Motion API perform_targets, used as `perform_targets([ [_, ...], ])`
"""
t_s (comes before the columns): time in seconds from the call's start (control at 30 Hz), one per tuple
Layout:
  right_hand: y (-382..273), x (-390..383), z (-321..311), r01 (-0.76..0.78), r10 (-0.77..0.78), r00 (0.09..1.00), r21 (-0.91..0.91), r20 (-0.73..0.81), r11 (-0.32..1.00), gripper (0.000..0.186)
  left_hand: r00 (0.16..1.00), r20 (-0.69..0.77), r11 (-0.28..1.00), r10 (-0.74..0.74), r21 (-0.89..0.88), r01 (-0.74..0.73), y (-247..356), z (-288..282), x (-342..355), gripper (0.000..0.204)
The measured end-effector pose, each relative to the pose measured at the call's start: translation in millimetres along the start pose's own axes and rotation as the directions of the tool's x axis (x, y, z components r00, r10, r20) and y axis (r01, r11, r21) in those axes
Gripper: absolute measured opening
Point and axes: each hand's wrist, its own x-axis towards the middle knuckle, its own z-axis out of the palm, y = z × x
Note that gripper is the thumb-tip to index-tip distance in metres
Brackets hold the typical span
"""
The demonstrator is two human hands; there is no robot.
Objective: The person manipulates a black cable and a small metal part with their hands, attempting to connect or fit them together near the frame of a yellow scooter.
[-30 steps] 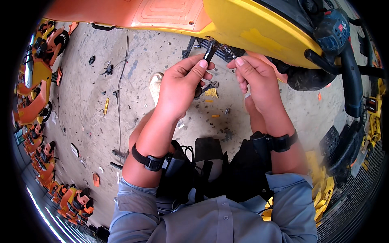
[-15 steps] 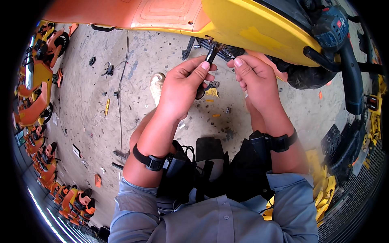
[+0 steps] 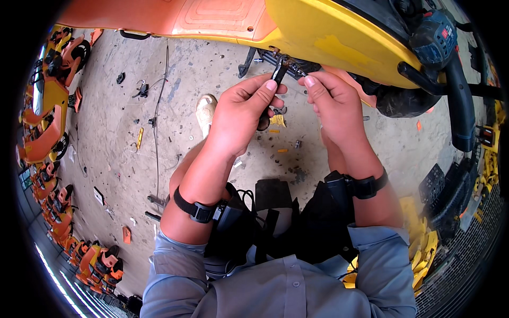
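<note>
- Pinched between thumb and forefinger, the left hand [image 3: 241, 114] holds a small black part [image 3: 279, 71]; the grip is narrow and closed on its lower end.
- The right hand [image 3: 336, 108] is just beside it, with the forefinger stretched up toward the same place under the yellow body [image 3: 328, 40]. Whether this hand closes on something cannot be told; its fingertips are partly hidden behind each other.
- The part sits at the lower edge of the yellow body, near a dark cluster of connectors or brackets [image 3: 297, 64]. Its upper end seems to touch this cluster, but the contact is too small to see clearly.
- Its long axis runs nearly upright in the picture, slightly tilted. The upper end points to the body, the lower end points down to the person's palm.
- As a judgement: the work seems to be in the middle. The part is already brought to its place, but it does not look fully seated, because the fingers hold it firmly.
- Small yellow bits [image 3: 277, 121] and dark pieces lie on the concrete floor [image 3: 122, 106] below the hands, so some pieces are possibly not mounted yet.
- A blue power tool [image 3: 437, 37] rests on the vehicle at the upper right, away from both hands.
</note>
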Motion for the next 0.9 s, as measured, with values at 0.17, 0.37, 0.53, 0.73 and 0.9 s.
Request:
perform_targets([
  [0.17, 3.5, 0.7, 3.7, 0.095, -0.100, 0.991, -0.063, -0.087, 0.994, 0.019, 1.000, -0.005, 1.000, 0.003, -0.009, -0.004, 0.2, 1.5, -1.3, 0.034],
  [0.37, 14.8, 3.4, 6.6, 0.224, -0.234, 0.961, -0.080, -0.147, 0.971, 0.017, 1.000, 0.009, 1.000, -0.021, -0.001, 0.021, -1.4, -0.1, -0.5, 0.034],
  [0.53, 13.7, 3.3, 6.5, 0.263, -0.288, 0.942, -0.154, -0.174, 0.952, 0.016, 1.000, 0.008, 1.000, -0.015, 0.001, 0.015, -0.9, 1.6, -2.3, 0.035],
  [0.73, 5.9, 2.2, 5.3, 0.285, -0.338, 0.925, -0.273, -0.171, 0.919, 0.015, 1.000, 0.003, 1.000, -0.021, -0.001, 0.021, -0.7, 2.4, -3.8, 0.035],
  [0.9, 0.7, 0.2, 4.5, 0.324, -0.412, 0.898, -0.398, -0.155, 0.858, 0.016, 1.000, 0.008, 1.000, -0.025, -0.010, 0.025, -1.2, 2.5, -4.9, 0.034],
])
